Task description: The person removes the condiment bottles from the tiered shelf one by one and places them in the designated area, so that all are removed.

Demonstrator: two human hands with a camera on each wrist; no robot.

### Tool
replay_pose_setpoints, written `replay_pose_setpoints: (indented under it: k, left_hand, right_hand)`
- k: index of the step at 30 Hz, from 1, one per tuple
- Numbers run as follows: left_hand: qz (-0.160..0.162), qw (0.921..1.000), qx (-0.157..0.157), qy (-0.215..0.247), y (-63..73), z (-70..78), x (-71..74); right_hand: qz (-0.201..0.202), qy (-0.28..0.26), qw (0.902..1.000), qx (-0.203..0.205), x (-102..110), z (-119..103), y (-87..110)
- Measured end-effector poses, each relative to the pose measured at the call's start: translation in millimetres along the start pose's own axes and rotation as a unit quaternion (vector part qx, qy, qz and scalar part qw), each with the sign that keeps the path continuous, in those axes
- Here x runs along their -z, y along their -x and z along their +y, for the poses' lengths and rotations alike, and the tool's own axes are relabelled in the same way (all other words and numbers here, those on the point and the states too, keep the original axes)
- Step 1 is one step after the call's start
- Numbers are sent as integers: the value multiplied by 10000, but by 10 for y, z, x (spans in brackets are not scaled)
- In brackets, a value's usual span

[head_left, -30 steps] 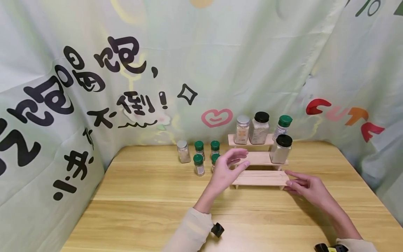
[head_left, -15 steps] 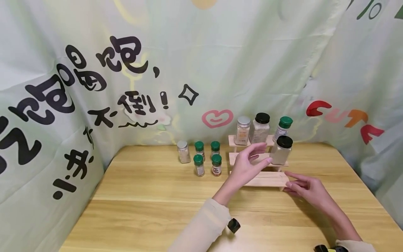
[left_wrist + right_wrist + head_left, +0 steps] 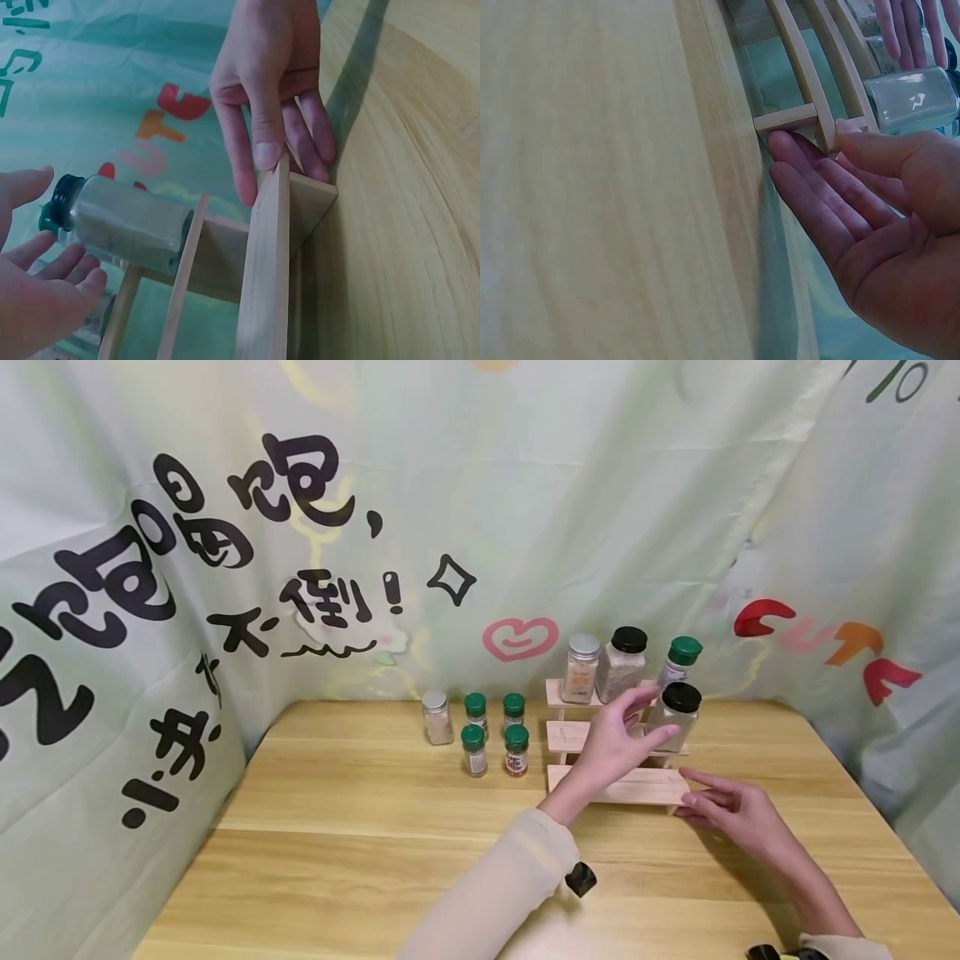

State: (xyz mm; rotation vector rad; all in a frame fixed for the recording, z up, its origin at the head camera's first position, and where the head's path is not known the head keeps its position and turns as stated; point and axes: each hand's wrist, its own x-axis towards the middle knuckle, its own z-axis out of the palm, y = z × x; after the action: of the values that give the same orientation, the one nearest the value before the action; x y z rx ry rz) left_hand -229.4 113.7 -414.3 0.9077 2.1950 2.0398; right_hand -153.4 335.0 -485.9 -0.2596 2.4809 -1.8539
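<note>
My right hand [image 3: 731, 810] pinches the right end of the bottom step of a three-tier wooden shelf [image 3: 637, 787], thumb on the board and fingers under it in the right wrist view. Beside a black-capped seasoning jar [image 3: 682, 697] on the middle step is my left hand [image 3: 611, 743], fingers spread. The left wrist view shows its thumb and fingers on either side of the jar's cap [image 3: 66, 201], with gaps between. On the top step stand a silver-capped jar [image 3: 581, 672], another black-capped jar [image 3: 622, 668] and a green-capped jar [image 3: 681, 656], partly hidden.
Left of the shelf, several small green-capped bottles [image 3: 516, 752] and a silver-capped jar [image 3: 437, 720] stand on the wooden table [image 3: 337, 843]. A printed cloth [image 3: 450, 485] hangs behind and along both sides.
My left hand has moved right, from the shelf's left side across to the black-capped jar on the middle step. The right hand keeps its hold on the shelf.
</note>
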Motion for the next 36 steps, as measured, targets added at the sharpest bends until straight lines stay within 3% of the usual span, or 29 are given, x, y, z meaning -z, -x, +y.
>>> replay_pose_setpoints:
  k: [13, 23, 36]
  left_hand:
    - [526, 9973, -108, -504, -185, -41, -199]
    - [905, 9951, -96, -388, -264, -32, -296]
    - [961, 9950, -164, -193, -241, -59, -286]
  right_hand:
    - [1, -27, 9999, 144, 21, 21, 19]
    - [-41, -35, 9998, 211, 9, 27, 13]
    - [4, -9, 9999, 170, -7, 6, 21]
